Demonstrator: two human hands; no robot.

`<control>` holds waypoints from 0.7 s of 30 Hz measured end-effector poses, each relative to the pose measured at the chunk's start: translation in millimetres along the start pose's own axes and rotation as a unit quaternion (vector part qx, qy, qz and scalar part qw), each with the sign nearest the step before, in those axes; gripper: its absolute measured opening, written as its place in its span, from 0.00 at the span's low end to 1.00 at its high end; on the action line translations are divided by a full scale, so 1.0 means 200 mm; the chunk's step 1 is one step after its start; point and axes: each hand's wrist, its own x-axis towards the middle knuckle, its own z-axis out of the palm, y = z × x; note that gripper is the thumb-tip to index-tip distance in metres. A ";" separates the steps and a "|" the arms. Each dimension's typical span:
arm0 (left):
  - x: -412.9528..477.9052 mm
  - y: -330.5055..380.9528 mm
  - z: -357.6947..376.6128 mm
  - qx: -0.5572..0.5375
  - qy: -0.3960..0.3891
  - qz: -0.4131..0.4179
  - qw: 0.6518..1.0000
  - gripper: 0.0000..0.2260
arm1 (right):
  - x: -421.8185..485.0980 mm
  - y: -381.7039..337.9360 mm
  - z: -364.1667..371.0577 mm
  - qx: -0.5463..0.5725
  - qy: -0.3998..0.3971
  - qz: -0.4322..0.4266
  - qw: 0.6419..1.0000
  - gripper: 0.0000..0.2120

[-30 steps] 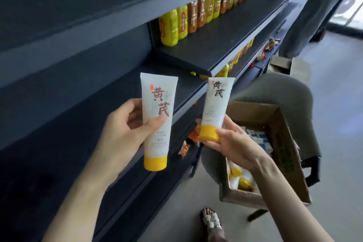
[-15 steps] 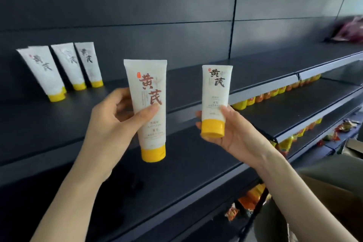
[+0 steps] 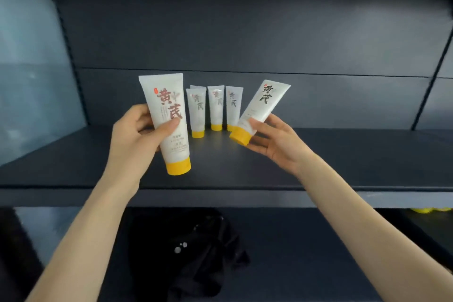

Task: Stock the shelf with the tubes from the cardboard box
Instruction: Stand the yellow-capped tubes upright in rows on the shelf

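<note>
my right hand (image 3: pixel 272 144) pinches a right-tilted tube (image 3: pixel 264 103) just right of the standing row (image 3: pixel 215 108) on the shelf (image 3: pixel 355 154) | left hand (image 3: pixel 132 135) grips an upright tube (image 3: pixel 171 95), nearer me, row's left

On the dark grey shelf (image 3: pixel 343 154) the middle tube (image 3: pixel 216 105) — white, upright on its yellow cap — stood near the back panel (image 3: pixel 318 98). Just left of it stood a second tube (image 3: pixel 198 113) the same way, with a third tube (image 3: pixel 196 87) tucked behind, only its top edge showing; just right of it stood a fourth tube (image 3: pixel 232 105), cap partly hidden. Below the middle tube, on the lower shelf (image 3: pixel 318 252), lay a crumpled black cloth (image 3: pixel 191 252).
</note>
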 end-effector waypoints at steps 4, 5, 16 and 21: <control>0.10 -0.02 -0.01 0.021 0.026 -0.003 0.999 0.09 | 0.24 0.02 -0.02 -0.083 0.003 -0.012 0.996 0.20; 0.12 -0.03 -0.01 0.024 0.030 -0.002 0.999 0.09 | 0.30 0.03 -0.02 -0.103 0.007 -0.017 0.995 0.20; 0.32 -0.09 0.01 0.008 0.073 0.002 0.997 0.10 | 0.80 0.24 -0.04 -0.337 0.012 -0.026 0.941 0.26; 0.38 -0.14 -0.03 0.011 0.071 -0.007 0.997 0.11 | 0.86 0.33 0.02 -0.351 0.018 -0.018 0.936 0.25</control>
